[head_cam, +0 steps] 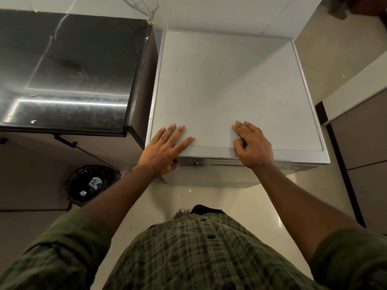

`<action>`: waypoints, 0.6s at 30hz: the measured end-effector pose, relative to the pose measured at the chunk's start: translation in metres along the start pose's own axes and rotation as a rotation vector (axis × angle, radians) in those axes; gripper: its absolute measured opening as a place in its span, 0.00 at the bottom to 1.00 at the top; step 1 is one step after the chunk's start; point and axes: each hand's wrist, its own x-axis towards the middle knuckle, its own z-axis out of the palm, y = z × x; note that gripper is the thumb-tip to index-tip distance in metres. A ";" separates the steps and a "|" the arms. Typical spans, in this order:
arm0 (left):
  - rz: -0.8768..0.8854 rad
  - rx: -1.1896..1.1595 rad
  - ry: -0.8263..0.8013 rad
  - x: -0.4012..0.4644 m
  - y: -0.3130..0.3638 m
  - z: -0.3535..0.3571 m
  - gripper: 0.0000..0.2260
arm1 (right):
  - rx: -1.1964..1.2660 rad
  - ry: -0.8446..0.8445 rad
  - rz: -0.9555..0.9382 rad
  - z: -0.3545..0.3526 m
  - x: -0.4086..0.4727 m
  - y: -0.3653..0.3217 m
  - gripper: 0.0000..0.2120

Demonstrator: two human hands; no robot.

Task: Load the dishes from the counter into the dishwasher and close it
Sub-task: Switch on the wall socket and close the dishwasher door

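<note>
The front of the dishwasher (pixel 230 91) is dropping away below its top edge, so its door is mostly hiding from view; only a thin strip with a handle slot is showing between the two wrists, and no gap is showing there. No dishes are showing anywhere. Two hands are resting on the grey top near its front edge. The left hand (pixel 165 147) is lying flat with fingers spread straight, its thumb tucking under the front lip. The right hand (pixel 252 143) is lying palm down with fingers loosely bent, holding nothing. One black counter (pixel 69 65) is sitting just beside the dishwasher's left side. One dark bin (pixel 90 183) with scraps inside is standing below that counter. Pale floor (pixel 240 206) is lying open in front of the machine.
</note>
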 end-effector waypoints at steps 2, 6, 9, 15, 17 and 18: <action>-0.002 -0.006 -0.016 0.000 0.000 0.000 0.50 | -0.004 0.004 -0.001 0.000 0.000 0.000 0.20; 0.004 -0.026 -0.010 0.000 -0.001 -0.001 0.51 | -0.004 0.012 0.002 0.001 -0.001 0.000 0.20; 0.005 -0.072 0.000 0.001 -0.003 -0.002 0.49 | -0.002 0.015 0.001 0.001 0.000 0.000 0.21; -0.122 -0.266 0.030 0.007 0.007 -0.009 0.37 | -0.021 -0.100 -0.141 0.000 -0.003 0.013 0.25; -0.172 -0.293 0.080 0.019 0.014 -0.013 0.33 | -0.045 -0.217 -0.221 -0.010 -0.003 0.024 0.31; -0.197 -0.305 0.116 0.027 0.018 -0.015 0.31 | -0.070 -0.284 -0.253 -0.018 -0.005 0.030 0.34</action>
